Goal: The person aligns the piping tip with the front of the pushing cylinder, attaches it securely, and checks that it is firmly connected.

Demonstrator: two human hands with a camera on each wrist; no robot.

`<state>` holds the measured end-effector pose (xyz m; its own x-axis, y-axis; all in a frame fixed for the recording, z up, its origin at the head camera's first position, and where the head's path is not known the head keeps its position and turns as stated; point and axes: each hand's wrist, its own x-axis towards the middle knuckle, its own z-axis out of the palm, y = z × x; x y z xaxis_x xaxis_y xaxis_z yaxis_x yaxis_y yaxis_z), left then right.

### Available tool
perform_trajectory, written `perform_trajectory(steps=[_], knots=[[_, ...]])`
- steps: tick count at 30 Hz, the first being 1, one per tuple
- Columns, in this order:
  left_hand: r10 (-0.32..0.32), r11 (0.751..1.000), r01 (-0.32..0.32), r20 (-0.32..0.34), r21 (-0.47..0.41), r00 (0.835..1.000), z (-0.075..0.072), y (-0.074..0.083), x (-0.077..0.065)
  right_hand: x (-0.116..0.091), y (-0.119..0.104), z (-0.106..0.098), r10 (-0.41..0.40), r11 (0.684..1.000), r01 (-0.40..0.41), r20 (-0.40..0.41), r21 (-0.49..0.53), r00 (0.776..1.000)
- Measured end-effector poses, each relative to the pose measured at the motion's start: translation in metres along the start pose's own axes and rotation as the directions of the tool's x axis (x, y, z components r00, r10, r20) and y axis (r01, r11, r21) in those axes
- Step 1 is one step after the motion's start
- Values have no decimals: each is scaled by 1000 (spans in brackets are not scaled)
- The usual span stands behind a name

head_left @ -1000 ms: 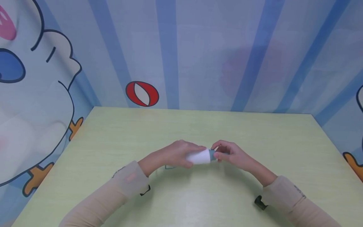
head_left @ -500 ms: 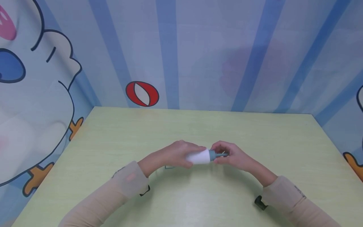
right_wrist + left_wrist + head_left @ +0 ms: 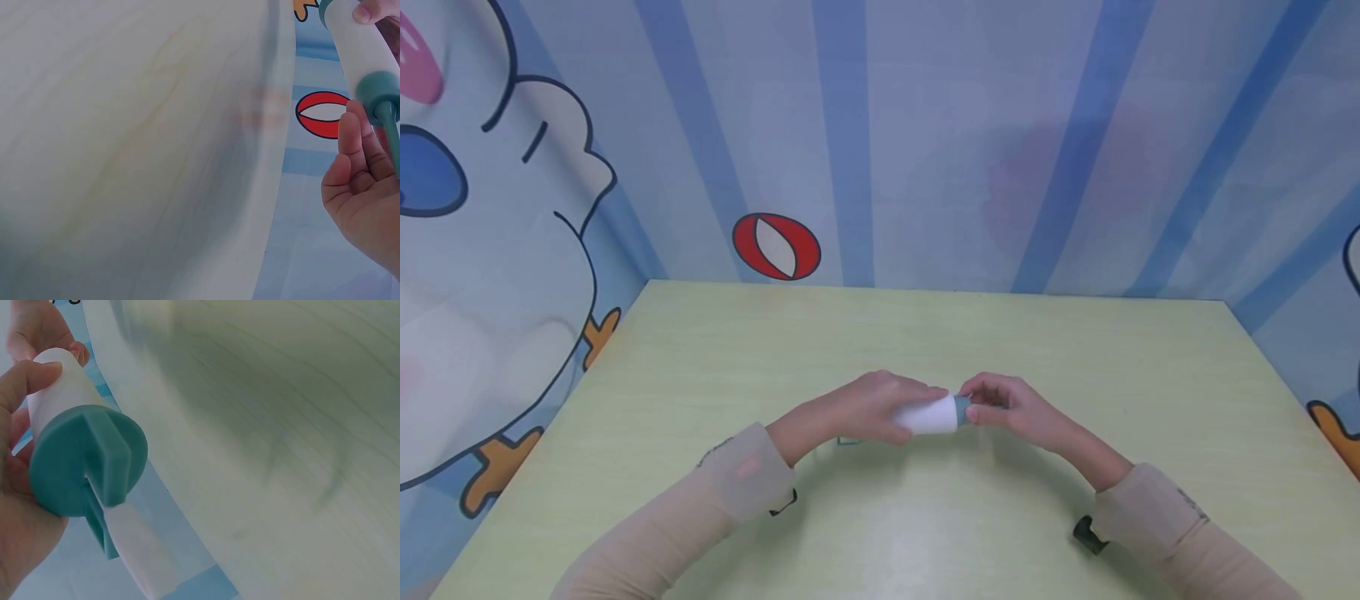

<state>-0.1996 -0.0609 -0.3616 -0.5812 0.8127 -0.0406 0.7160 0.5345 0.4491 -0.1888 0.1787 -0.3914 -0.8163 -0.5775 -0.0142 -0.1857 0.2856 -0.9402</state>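
A white cylinder (image 3: 928, 415) with teal ends lies level above the table. My left hand (image 3: 872, 408) grips its white body, thumb on top. In the left wrist view one end has a teal disc (image 3: 59, 465) with a forked bracket, from which a white flat piece (image 3: 139, 550) sticks out. At the other end, a teal tapered collar (image 3: 375, 92) carries a thin teal rod (image 3: 389, 128). The fingers of my right hand (image 3: 1015, 412) pinch around that collar; the rod extends over my palm. The exact kind of thing cannot be told.
Beneath both hands is the pale green tabletop (image 3: 910, 517). Blue striped printed panels (image 3: 925, 150) with cartoon figures stand along its back and sides. A printed red ball (image 3: 777, 247) marks the back panel. Both sleeves carry dark wrist pieces (image 3: 1090, 536).
Half a second ago my right fingers stood wider and showed the rod between them; now the thumb lies over the collar and rod again. My left hand keeps its hold, nearly still.
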Motion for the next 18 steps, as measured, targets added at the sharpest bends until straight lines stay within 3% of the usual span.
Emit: perform_trajectory(steps=[5, 13, 18], knots=[[-4, 1000, 4, 3, 1, 1000, -1, 0, 1, 0, 1, 0, -15, 1000, 15, -12, 26, 1000], [-13, 1000, 13, 15, -22, 1000, -2, 1, 1, 1, 0, 1, -73, 995, 71, -24, -71, 997], [-26, 998, 26, 14, -50, 1000, 0, 4, 0, 1, -4, 0, -60, 995, 57, -30, -87, 998]])
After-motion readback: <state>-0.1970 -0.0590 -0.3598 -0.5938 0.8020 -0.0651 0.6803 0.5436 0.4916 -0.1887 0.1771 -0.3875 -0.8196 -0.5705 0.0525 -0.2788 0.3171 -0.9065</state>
